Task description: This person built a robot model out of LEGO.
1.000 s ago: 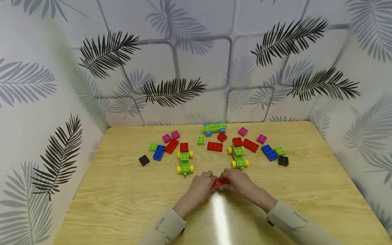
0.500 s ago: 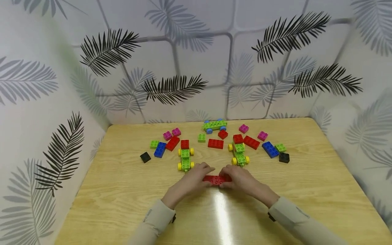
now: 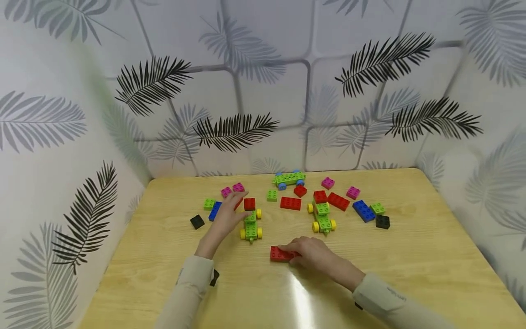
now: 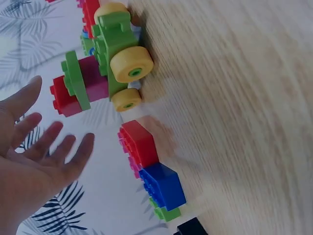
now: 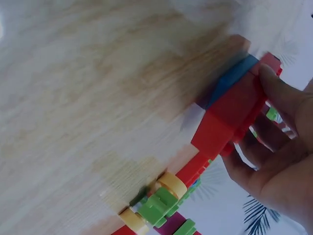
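My right hand [image 3: 314,256] grips a studded red block [image 3: 281,254] on the table, in front of the two yellow-wheeled cars. In the right wrist view the thumb lies on the side of that red block [image 5: 227,115], with fingertips at its studs and a blue strip showing beneath it. My left hand [image 3: 225,219] reaches beside the left green car [image 3: 251,230], its fingers spread and holding nothing. Past those fingers, in the left wrist view, are a long red brick [image 4: 139,142] and a blue brick [image 4: 164,186]. In the head view that red brick is mostly hidden behind the hand.
The right green car [image 3: 323,221] stands behind my right hand. Farther back are a blue-wheeled green car [image 3: 289,177], a long red brick [image 3: 290,203] and a small green brick [image 3: 272,195]. Black bricks [image 3: 197,222] [image 3: 382,222] lie at either side. A patterned wall closes the rear.
My left hand has let go of the red block and moved left and back to beside the left car. The right hand stays on the block.
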{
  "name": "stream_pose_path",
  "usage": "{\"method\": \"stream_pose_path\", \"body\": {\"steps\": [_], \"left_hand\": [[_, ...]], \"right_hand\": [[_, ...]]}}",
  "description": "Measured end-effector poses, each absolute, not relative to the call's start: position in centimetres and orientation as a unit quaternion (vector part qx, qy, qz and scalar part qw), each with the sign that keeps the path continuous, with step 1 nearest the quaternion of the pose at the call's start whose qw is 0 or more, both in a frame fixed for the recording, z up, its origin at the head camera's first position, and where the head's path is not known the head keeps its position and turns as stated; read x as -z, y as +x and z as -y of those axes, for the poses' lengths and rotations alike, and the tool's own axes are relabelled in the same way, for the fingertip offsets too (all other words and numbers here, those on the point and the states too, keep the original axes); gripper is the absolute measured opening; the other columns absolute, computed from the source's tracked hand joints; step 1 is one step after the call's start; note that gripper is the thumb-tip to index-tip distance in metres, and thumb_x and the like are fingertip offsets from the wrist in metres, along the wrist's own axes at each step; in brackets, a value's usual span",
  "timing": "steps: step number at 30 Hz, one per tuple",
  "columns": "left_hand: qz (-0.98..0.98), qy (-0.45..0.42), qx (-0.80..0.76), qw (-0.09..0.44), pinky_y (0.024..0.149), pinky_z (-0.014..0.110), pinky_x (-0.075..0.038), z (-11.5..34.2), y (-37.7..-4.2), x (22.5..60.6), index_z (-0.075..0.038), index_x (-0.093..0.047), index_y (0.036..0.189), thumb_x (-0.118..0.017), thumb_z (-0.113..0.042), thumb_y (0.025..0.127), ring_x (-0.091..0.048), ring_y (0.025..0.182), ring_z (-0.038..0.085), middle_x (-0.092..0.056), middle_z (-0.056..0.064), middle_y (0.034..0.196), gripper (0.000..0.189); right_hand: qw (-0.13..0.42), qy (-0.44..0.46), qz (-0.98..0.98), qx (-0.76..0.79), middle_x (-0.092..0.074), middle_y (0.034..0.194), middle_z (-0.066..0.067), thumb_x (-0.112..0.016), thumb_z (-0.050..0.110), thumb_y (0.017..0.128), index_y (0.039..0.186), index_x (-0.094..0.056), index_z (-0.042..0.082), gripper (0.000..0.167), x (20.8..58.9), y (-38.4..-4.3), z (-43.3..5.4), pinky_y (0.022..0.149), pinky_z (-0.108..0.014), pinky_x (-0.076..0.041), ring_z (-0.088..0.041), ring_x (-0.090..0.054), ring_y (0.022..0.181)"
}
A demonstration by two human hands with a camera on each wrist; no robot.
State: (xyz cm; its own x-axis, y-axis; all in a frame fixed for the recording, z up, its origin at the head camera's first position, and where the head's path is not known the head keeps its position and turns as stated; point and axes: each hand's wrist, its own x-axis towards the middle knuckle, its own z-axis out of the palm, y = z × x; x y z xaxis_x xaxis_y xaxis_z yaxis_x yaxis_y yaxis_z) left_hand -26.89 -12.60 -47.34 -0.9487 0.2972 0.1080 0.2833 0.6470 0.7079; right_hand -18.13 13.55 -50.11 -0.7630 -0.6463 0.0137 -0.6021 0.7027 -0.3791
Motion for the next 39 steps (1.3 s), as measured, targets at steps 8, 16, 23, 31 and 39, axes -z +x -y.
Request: {"method": "stream_pose_path", "body": {"steps": [8,16,23,31,39], "left_hand": [[-0.9,0.158,-0.405,0.029,0.103,0.048,-0.039,12.3,-28.3,48.5,-0.006,-0.054,0.135,-0.068,-0.017,0.091,-0.049,0.126,0.031,-0.055,0.013,0.133,0.048],[-0.897,0.138,-0.416,0.053,0.091,0.044,-0.049,11.8,-28.5,49.4,-0.01,-0.061,0.128,-0.071,-0.018,0.088,-0.056,0.115,0.03,-0.06,0.009,0.127,0.041],[-0.859,0.128,-0.485,0.1,0.091,0.043,-0.049,11.7,-27.3,50.1,-0.017,-0.061,0.128,-0.071,-0.021,0.088,-0.056,0.115,0.03,-0.06,0.005,0.126,0.041],[-0.822,0.126,-0.542,0.122,0.083,0.037,-0.052,11.7,-26.1,50.8,-0.017,-0.062,0.127,-0.072,-0.02,0.088,-0.058,0.106,0.024,-0.059,0.003,0.126,0.04],[-0.807,0.128,-0.559,0.138,0.084,0.037,-0.051,11.7,-25.4,51.2,-0.017,-0.061,0.129,-0.072,-0.019,0.088,-0.057,0.107,0.025,-0.06,0.004,0.125,0.042]], "right_hand": [[0.025,-0.319,-0.929,0.185,-0.071,0.108,-0.004,-0.077,0.011,0.08,0.121,-0.068,0.013,0.042,50.6,-17.0,-13.3,0.073,-0.035,-0.053,-0.021,-0.065,0.092],[0.015,-0.315,-0.931,0.185,-0.07,0.107,-0.006,-0.077,0.012,0.081,0.125,-0.066,0.012,0.045,50.9,-16.7,-13.1,0.072,-0.035,-0.053,-0.021,-0.063,0.089],[0.012,-0.309,-0.927,0.212,-0.07,0.108,-0.003,-0.075,0.014,0.084,0.126,-0.065,0.013,0.044,50.5,-17.1,-13.9,0.079,-0.037,-0.053,-0.02,-0.064,0.095],[-0.075,-0.303,-0.927,0.209,-0.068,0.11,-0.006,-0.073,0.015,0.087,0.132,-0.061,0.016,0.047,48.5,-17.7,-14.2,0.078,-0.037,-0.054,-0.02,-0.064,0.095],[-0.132,-0.329,-0.918,0.181,-0.066,0.111,-0.009,-0.069,0.019,0.09,0.134,-0.059,0.02,0.045,45.3,-19.8,-11.8,0.078,-0.039,-0.054,-0.025,-0.064,0.092]]}}
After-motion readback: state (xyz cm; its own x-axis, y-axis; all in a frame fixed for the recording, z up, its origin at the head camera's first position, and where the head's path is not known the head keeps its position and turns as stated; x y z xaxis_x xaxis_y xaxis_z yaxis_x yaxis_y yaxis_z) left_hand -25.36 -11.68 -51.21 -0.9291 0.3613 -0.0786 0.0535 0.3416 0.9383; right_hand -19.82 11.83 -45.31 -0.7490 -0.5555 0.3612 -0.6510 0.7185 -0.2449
